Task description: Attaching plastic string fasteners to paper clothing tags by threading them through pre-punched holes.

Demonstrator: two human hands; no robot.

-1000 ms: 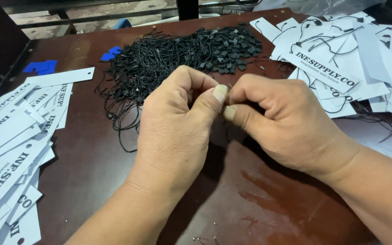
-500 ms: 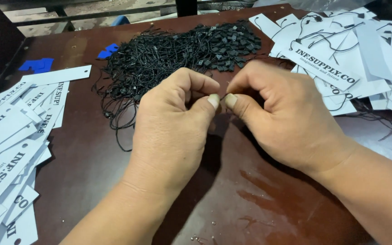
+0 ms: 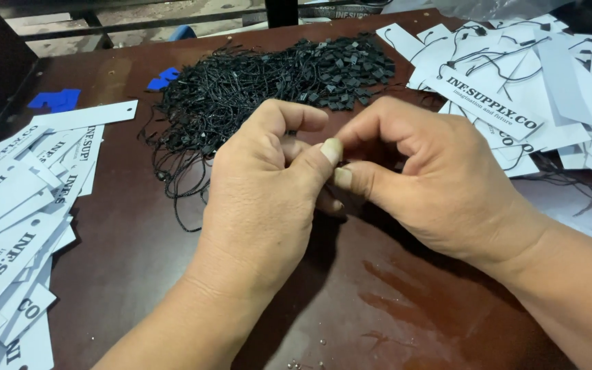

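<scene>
My left hand and my right hand meet at the table's middle, thumbs pressed tip to tip and fingers curled in. Whatever lies between the fingertips is hidden. Just behind the hands lies a heap of black string fasteners with small square black ends; loose strings trail from it towards my left hand. A pile of white printed card tags lies to the left. Another pile of white tags, some with black strings through them, lies at the right.
The brown table shows a worn reddish patch in front of my right wrist. Small blue scraps lie at the far left. A dark metal frame runs behind the table's far edge.
Both hands have stayed together in the middle. The thumbs have shifted slightly against each other, and the left forefinger has curled further over.
</scene>
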